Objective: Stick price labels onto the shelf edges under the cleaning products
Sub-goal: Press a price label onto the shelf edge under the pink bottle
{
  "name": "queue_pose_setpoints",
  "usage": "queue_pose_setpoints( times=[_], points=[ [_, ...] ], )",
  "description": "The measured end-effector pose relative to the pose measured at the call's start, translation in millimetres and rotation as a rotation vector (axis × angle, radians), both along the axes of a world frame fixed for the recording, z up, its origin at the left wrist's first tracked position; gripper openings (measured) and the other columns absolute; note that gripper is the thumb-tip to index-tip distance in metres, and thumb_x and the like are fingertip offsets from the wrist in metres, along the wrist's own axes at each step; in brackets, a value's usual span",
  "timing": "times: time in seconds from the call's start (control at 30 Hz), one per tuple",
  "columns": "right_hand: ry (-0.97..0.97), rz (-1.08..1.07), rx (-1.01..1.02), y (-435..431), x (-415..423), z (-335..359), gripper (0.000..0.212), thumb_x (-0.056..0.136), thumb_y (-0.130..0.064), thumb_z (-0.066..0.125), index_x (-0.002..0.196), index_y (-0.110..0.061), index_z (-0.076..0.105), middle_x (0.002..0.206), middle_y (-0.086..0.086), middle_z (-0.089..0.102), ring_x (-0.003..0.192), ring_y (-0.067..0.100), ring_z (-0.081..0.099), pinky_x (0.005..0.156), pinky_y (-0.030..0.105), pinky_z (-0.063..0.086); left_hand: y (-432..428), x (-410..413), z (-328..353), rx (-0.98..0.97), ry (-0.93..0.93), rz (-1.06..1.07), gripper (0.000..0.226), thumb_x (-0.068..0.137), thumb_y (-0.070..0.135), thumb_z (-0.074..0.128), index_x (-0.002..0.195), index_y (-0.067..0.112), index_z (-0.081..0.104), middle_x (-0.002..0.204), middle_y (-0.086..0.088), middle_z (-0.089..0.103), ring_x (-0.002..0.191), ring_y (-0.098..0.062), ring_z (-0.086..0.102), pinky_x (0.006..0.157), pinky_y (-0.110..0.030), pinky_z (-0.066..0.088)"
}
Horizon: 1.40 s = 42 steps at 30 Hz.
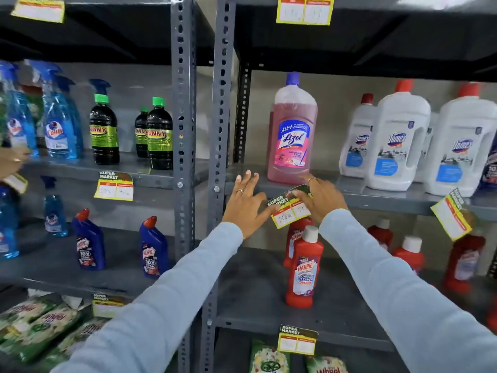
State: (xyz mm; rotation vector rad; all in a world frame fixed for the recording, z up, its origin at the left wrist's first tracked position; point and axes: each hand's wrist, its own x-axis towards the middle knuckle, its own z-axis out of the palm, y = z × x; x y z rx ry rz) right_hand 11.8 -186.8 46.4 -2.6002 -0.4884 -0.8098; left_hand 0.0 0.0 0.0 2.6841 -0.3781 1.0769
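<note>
Here, a flat paper price label (pixel 289 210), yellow below with a dark printed header and handwritten figures in two white boxes, lies against the front edge of the grey metal shelf (pixel 376 196), just under the pink bottle (pixel 293 133). Its long axis runs left to right but tilts, the right end higher, header uppermost. The left hand (pixel 246 207) is spread flat and released, its thumb touching the label's left edge. The right hand (pixel 321 199) pinches the label's upper right part between thumb and fingers.

The pink bottle is smooth translucent plastic with a blue cap, standing upright near the shelf edge. Right of it stand white jugs (pixel 398 141) with red caps. The shelf lip is thin and straight; left of the hands rises a perforated steel post (pixel 222 103), close by. Below, a glossy red bottle (pixel 305 267) stands upright under the label with bare shelf around it.
</note>
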Motion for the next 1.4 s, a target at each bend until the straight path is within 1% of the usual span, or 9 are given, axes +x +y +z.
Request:
queue_pose_setpoints(
  times=[0.2,0.6,0.77,0.87,0.97,1.07,1.13,1.2,1.4],
  points=[
    [0.037,-0.004,-0.069,1.3,12.3,14.5,0.018,0.091,-0.03,0.048,0.098,-0.015,0.054,0.097,0.016,0.068,0.087,0.033,0.061,0.072,0.039,0.046,-19.0,7.7,1.1,-0.282,-0.085,0.036,0.03,0.087,0.043,0.056,0.087,0.017,0.071,0.152,-0.015,0.032,0.146,-0.03,0.007,0.113,-0.036,-0.014],
    [0.22,0.069,-0.263,-1.2,9.7,33.7,0.011,0.089,-0.033,0.054,0.083,-0.023,0.052,0.086,0.001,0.057,0.079,0.022,0.056,0.063,0.03,0.04,-10.0,7.2,0.4,-0.176,-0.093,0.022,0.027,0.087,0.039,0.058,0.086,0.017,0.072,0.15,-0.01,0.037,0.145,-0.031,0.01,0.113,-0.039,-0.01],
    [0.226,0.158,-0.185,-14.0,6.8,22.4,0.014,0.084,-0.03,0.061,0.075,-0.022,0.055,0.102,0.008,0.064,0.101,0.03,0.06,0.08,0.036,0.047,-5.5,4.0,-2.2,-0.138,-0.105,-0.009,0.022,0.087,0.034,0.06,0.083,0.016,0.072,0.148,-0.009,0.039,0.145,-0.032,0.011,0.115,-0.04,-0.009],
    [0.177,0.153,-0.182,-24.1,7.3,-2.8,0.009,0.078,-0.03,0.068,0.075,-0.022,0.067,0.144,0.003,0.043,0.136,0.034,0.03,0.107,0.048,0.03,0.4,2.7,-7.6,-0.04,-0.092,-0.037,0.019,0.085,0.032,0.062,0.079,0.018,0.074,0.151,-0.008,0.032,0.145,-0.033,0.005,0.118,-0.043,-0.008],
    [0.056,0.087,-0.243,-22.4,12.6,-20.2,0.015,0.076,-0.035,0.069,0.085,-0.024,0.074,0.15,-0.004,0.033,0.142,0.031,0.015,0.114,0.045,0.016,0.4,0.8,-7.5,0.025,-0.068,0.019,0.019,0.083,0.034,0.065,0.075,0.02,0.074,0.151,-0.004,0.032,0.145,-0.031,0.009,0.118,-0.042,-0.007],
    [0.011,0.05,-0.231,-19.2,12.7,-18.4,0.019,0.078,-0.038,0.066,0.089,-0.025,0.075,0.147,-0.005,0.038,0.139,0.029,0.023,0.113,0.043,0.017,-1.6,-0.1,5.6,-0.003,-0.052,0.05,0.018,0.08,0.036,0.068,0.071,0.021,0.074,0.141,-0.002,0.045,0.132,-0.03,0.03,0.115,-0.038,0.008],
    [0.018,0.042,-0.216,-18.9,12.2,-10.1,0.02,0.08,-0.038,0.063,0.089,-0.023,0.074,0.141,-0.004,0.046,0.132,0.029,0.035,0.112,0.045,0.022,1.6,1.3,21.4,0.008,-0.012,0.043,0.02,0.079,0.041,0.068,0.072,0.023,0.074,0.129,0.002,0.052,0.117,-0.026,0.039,0.1,-0.039,0.026],
    [0.047,0.048,-0.154,-16.7,11.5,1.4,0.021,0.083,-0.037,0.061,0.088,-0.02,0.073,0.13,-0.001,0.057,0.119,0.028,0.048,0.108,0.045,0.029,8.1,3.7,38.5,0.0,0.057,0.011,0.024,0.078,0.045,0.067,0.075,0.023,0.075,0.117,0.004,0.057,0.109,-0.023,0.044,0.09,-0.038,0.031],
    [0.175,0.022,0.018,-10.4,8.8,15.7,0.028,0.084,-0.039,0.058,0.093,-0.015,0.068,0.104,0.006,0.069,0.092,0.028,0.062,0.086,0.044,0.053,10.7,7.6,58.9,0.011,0.152,0.009,0.031,0.079,0.052,0.062,0.077,0.023,0.072,0.102,0.002,0.062,0.099,-0.023,0.054,0.093,-0.047,0.041]
  ],
)
